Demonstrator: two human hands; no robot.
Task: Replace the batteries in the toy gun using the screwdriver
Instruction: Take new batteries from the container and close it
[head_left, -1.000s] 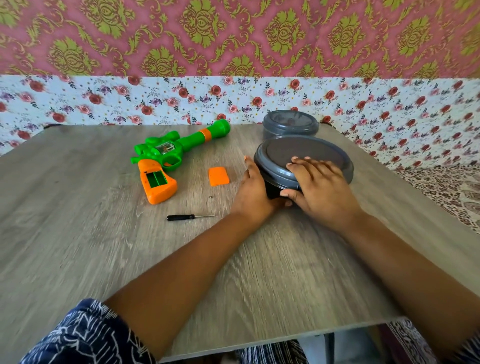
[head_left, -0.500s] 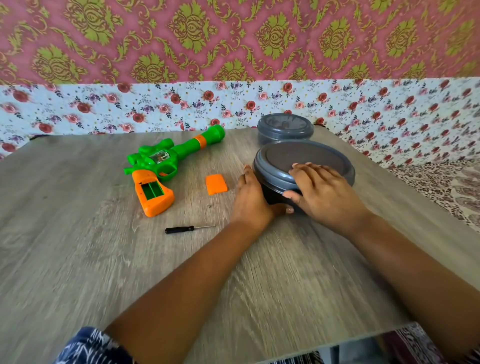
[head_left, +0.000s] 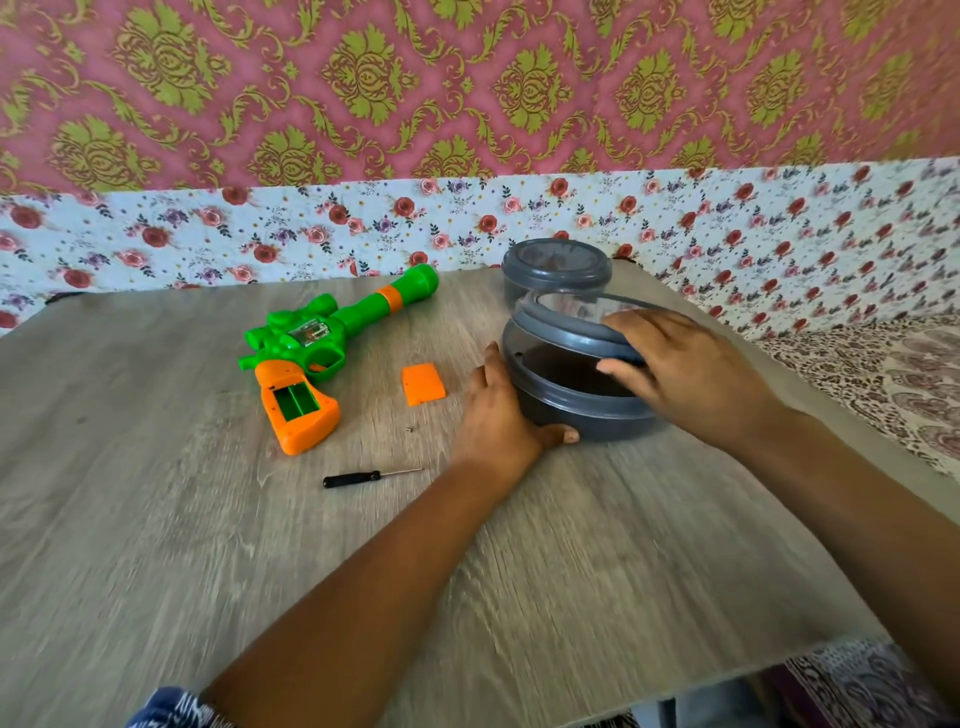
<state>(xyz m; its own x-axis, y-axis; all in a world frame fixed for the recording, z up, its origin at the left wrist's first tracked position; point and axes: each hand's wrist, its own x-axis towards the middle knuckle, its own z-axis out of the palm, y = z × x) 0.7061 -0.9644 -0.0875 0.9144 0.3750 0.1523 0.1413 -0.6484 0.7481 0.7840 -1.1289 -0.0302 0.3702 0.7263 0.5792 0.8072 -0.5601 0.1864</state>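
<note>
A green and orange toy gun (head_left: 322, 348) lies on the wooden table (head_left: 156, 519), its battery bay in the grip open and showing no batteries. The orange battery cover (head_left: 423, 383) rests beside it, a tiny screw (head_left: 410, 429) just below. A black screwdriver (head_left: 363, 477) lies nearer me. My left hand (head_left: 498, 415) holds the side of a grey round container (head_left: 576, 410). My right hand (head_left: 685, 374) grips its lid (head_left: 566, 322), which is lifted and tilted above the bowl.
A second grey container (head_left: 556, 267) with its lid on stands behind the first, near the floral wall. The table's right edge runs close to my right forearm; patterned fabric lies beyond it.
The lid, flat on the container before, is now raised and tilted in my right hand. My left hand stays against the container's side. The view has shifted slightly.
</note>
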